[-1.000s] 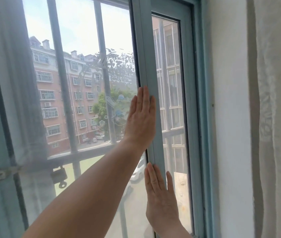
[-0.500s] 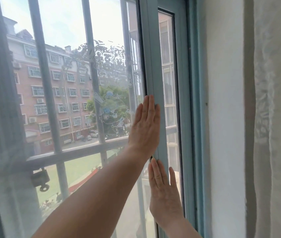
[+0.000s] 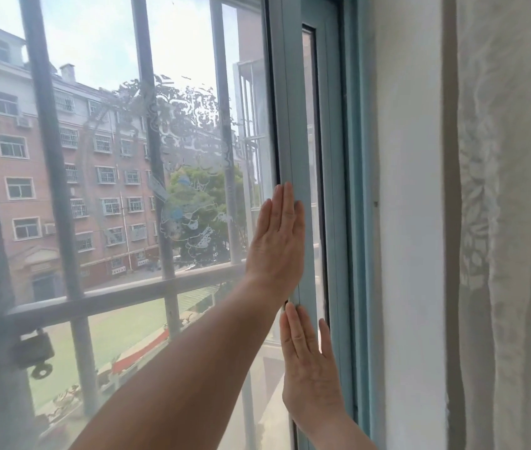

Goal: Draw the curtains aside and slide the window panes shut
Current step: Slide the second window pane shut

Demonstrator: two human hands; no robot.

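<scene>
While fingers are lying straight, I am seeing left hand (image 3: 277,243) pressing the window pane frame (image 3: 291,108), right hand (image 3: 311,373) pressing just below it, neither gripping.

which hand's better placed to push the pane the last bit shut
Left, probably. The left hand lies flat on the sliding pane's stile, its forearm coming from the left, in line with a rightward push. The right hand sits lower, nearer the frame.

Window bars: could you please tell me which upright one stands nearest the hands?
The rightmost upright bar, running down just left of the left hand; the other two bars stand farther left, well away from both hands.
</scene>
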